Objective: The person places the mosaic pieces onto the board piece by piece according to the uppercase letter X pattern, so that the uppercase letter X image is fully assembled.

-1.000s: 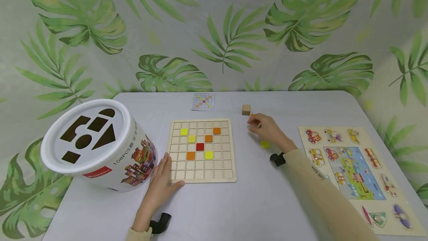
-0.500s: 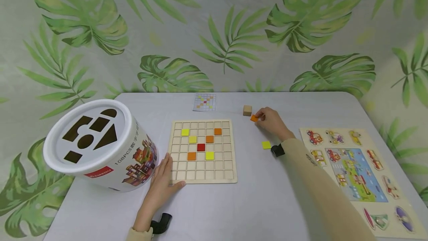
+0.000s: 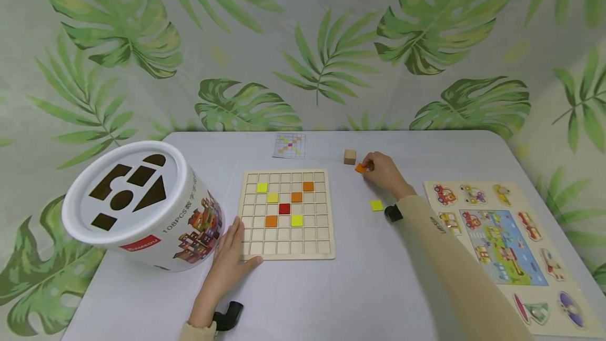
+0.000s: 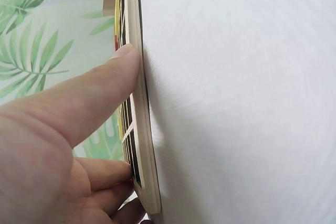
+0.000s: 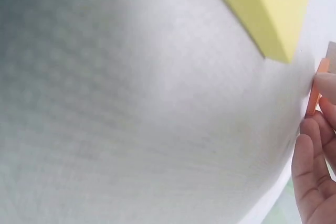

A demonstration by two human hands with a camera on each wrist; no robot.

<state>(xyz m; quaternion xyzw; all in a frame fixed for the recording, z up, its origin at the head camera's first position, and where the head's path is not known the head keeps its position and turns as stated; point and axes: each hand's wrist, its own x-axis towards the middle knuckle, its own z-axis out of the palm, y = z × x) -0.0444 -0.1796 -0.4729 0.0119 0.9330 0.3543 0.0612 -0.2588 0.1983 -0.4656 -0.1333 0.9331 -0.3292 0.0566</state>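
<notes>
A wooden grid board [image 3: 286, 249] lies mid-table with several yellow, orange and red tiles set in it. My left hand [image 3: 230, 250] rests flat at its near left corner; in the left wrist view the thumb [image 4: 107, 85] presses the board's edge [image 4: 140, 103]. My right hand [image 3: 384, 171] is behind and right of the board and pinches a small orange tile [image 3: 361, 168] on the table, close to a plain wooden cube [image 3: 350, 156]. The right wrist view shows that orange tile [image 5: 313, 97] at my fingertips [image 5: 328, 85]. A loose yellow tile [image 3: 376, 205] lies beside my right wrist.
A big white shape-sorter bucket [image 3: 142, 204] lies tilted at the left, close to my left hand. A small pattern card [image 3: 290, 144] sits behind the board. A vehicle peg puzzle [image 3: 502, 246] covers the table's right side. A leaf-print backdrop stands behind.
My right hand has shifted a little back and to the right with the orange tile, stopping beside the wooden cube. The left hand and board have stayed put.
</notes>
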